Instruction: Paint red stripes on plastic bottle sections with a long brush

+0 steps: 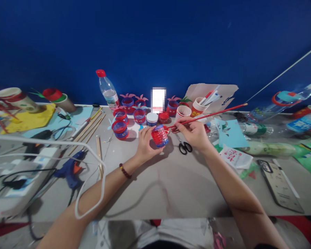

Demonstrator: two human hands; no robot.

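Observation:
A small ribbed plastic cup, coated red with blue at its edges, is tilted between the thumb and fingers of my left hand. My right hand pinches a long red paintbrush, whose tip end reaches the cup's side near its rim. Just behind the cup stand a white-lidded jar and an open-looking red jar. Beside my right hand are a white paper cup and black-handled scissors. Several red and blue painted cups stand behind my left hand.
On the left lie a blue glue gun, wooden sticks, a power strip and a white cable looping above my left forearm. A bottle stands behind. On the right are a phone, blue paper and plastic bottles.

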